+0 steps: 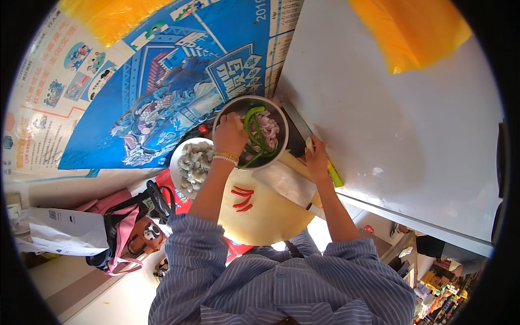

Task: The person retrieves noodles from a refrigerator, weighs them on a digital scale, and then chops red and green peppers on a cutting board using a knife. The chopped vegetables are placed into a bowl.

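Observation:
A round metal bowl [286, 142] holds long green peppers [260, 132] and pale pinkish strips that look like cut meat or squid [269, 126]. My left hand [232, 132] reaches over the bowl's left side, its fingers on something pale that is mostly hidden. To the right of the bowl, my right hand [317, 156] holds a small pale piece [309, 145], perhaps ginger or garlic. Several red chili pieces [243, 198] lie on the round cutting board [268, 223]. Raw peeled shrimp [193, 166] fill a white bowl [175, 162] on the left, partly behind my left forearm.
A cleaver-like metal blade [280, 176] lies at the board's right edge. Beside my right wrist is a green and yellow object [335, 175]. A white panel [398, 122] rises at the right, a blue poster [162, 101] at the left. Bags [122, 227] stand at the lower left.

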Available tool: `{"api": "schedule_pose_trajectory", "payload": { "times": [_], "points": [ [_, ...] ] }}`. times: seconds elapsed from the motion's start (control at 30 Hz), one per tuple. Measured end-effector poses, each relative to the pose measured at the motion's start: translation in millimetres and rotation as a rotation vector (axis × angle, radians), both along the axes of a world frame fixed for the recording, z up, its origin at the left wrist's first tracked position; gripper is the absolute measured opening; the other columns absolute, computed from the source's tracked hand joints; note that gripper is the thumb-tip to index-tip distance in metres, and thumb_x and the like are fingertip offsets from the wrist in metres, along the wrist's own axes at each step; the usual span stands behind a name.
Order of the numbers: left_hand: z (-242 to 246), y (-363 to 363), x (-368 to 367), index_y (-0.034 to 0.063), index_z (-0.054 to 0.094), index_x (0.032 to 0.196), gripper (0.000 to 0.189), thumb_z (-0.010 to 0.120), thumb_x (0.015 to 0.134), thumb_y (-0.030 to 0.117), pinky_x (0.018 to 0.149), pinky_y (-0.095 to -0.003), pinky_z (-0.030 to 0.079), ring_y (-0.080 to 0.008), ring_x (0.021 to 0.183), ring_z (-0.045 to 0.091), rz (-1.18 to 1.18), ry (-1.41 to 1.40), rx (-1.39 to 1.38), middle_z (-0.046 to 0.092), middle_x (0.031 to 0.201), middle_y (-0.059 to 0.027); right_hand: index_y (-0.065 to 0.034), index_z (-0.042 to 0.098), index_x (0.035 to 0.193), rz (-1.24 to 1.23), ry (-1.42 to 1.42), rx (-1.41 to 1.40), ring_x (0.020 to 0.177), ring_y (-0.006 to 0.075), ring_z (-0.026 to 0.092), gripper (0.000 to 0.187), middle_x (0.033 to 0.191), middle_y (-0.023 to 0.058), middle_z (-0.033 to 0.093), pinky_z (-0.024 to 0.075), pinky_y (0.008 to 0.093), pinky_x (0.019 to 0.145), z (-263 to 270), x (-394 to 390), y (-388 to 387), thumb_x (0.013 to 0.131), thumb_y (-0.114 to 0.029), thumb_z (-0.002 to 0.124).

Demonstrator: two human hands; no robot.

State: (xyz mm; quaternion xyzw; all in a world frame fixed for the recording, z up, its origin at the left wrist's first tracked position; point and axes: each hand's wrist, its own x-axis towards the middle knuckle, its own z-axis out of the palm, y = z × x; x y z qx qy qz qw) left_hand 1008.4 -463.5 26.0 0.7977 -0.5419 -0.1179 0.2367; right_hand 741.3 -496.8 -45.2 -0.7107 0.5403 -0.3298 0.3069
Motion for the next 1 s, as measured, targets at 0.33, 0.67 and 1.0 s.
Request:
{"api": "schedule_pose_trajectory", "payload": {
  "times": [0.33,0.67,1.0],
  "points": [
    [-104.8,1.9,-181.3,-0.0019,0.04,0.133,0.062,0.067,0.079,0.01,0.081,-0.0316,0.052,-0.0257,0.095,0.062,0.065,0.66,-0.16,0.052,0.12,-0.0159,-0.0014,0.052,0.123,0.076,-0.212,0.156,0.112,0.027,0.054,0.056,0.119,0.015,0.053,0.0499,0.0369,0.088,-13.2,-19.1,11.7,0.07,-0.003,0.068],
    [-26.1,82.3,-120.1,-0.0003,0.051,0.122,0.041,0.059,0.082,0.004,0.096,-0.0424,0.043,-0.0395,0.113,0.05,-0.053,0.561,-0.365,0.052,0.122,-0.0206,-0.0023,0.056,0.118,0.326,-0.021,-0.247,0.108,0.0368,0.054,0.048,0.115,0.017,0.058,0.043,0.0418,0.097,55.1,41.6,8.1,0.073,0.013,0.049],
    [-64.3,31.3,0.0,0.0051,0.056,0.103,0.025,0.061,0.08,0.006,0.076,-0.0382,0.054,-0.0292,0.093,0.062,0.007,-0.303,0.219,0.059,0.101,-0.0118,-0.0028,0.06,0.089,0.513,0.744,-0.685,0.091,0.0301,0.056,0.019,0.088,0.0122,0.06,0.0456,0.04,0.081,-15.7,234.5,-53.4,0.073,-0.012,0.066]
  ]
}}
